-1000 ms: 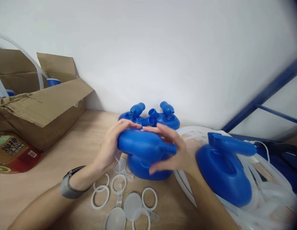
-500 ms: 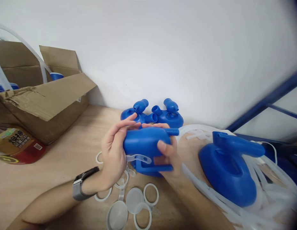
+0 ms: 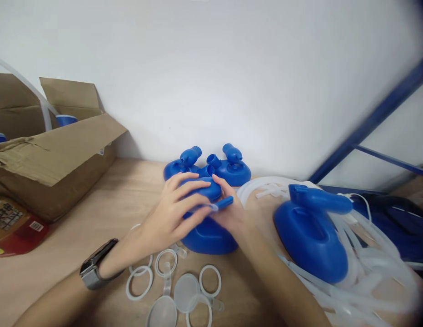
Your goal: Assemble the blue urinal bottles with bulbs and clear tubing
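Note:
A blue plastic urinal bottle stands upright on the table in front of me. My left hand wraps over its neck from the left, and the thumb and fingers close on a translucent cap strap at the thin blue spout. The rest of the cap is hidden under that hand. From the right, my right hand grips the bottle's neck, its thumb along the top. Just below the hands lie loose white rings and translucent caps with straps.
Two similar blue bottles stand by the wall, and another blue bottle is at right among coiled translucent tubing. At left are an open cardboard box and a red-labelled jug. A blue metal frame stands at right.
The bottle has been turned upright and lowered onto the table. My left hand has moved over its neck, and the strap that hung loose is now at the spout.

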